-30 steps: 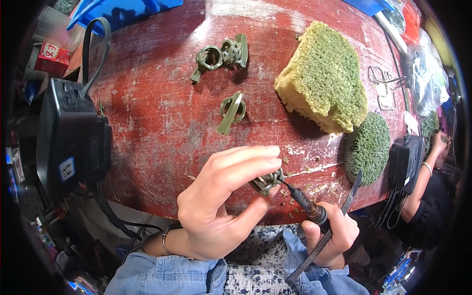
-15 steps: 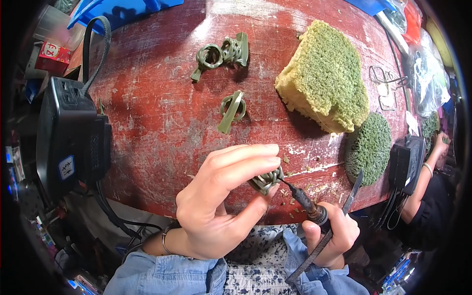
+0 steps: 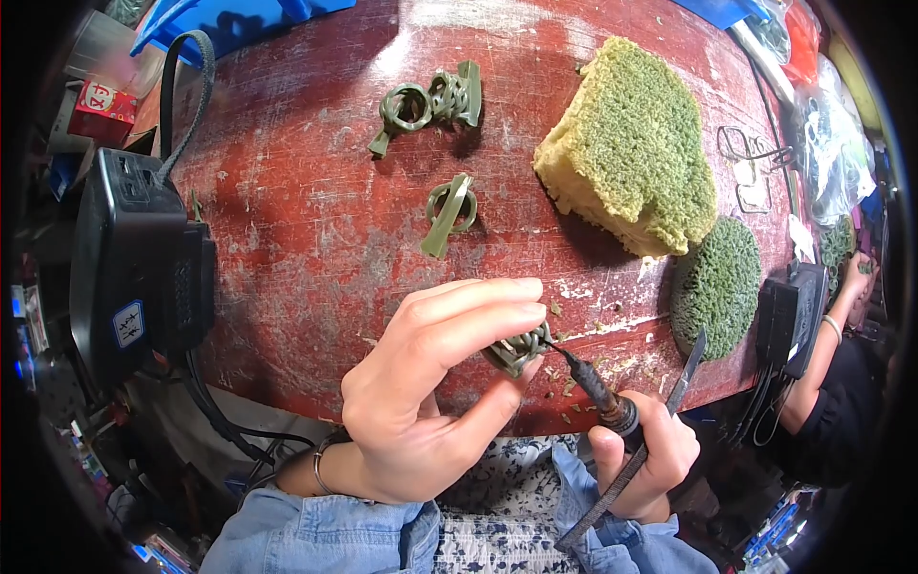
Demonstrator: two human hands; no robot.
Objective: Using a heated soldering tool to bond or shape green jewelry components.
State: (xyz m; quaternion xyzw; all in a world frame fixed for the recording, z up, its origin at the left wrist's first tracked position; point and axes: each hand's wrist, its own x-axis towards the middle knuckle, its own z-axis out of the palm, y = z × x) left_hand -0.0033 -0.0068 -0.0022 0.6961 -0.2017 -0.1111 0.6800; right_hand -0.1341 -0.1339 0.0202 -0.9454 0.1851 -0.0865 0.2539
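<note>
My left hand [image 3: 435, 383] pinches a small green chain-like piece of interlocked links [image 3: 519, 350] between thumb and fingertips, which partly cover it. My right hand [image 3: 655, 454] grips a dark pen-like tool [image 3: 595, 385], its thin tip touching the right end of the green piece. A slim grey file-like blade [image 3: 684, 385] also runs through my right hand, its point over the table edge. Farther off lie a green ring with a flat bar across it [image 3: 449, 215] and a linked green piece with a ring [image 3: 408, 107].
A large yellow-green porous block [image 3: 631, 143] and a dark green oval pad [image 3: 717, 292] lie on the red table [image 3: 316, 239]. Black boxes stand left [image 3: 139, 249] and right [image 3: 792, 311], with cables. Blue trays [image 3: 229, 24] sit behind. Another person's arm [image 3: 822, 354] is at right.
The pen tool's tip has shifted slightly up and left on the green piece. My left hand stays nearly still.
</note>
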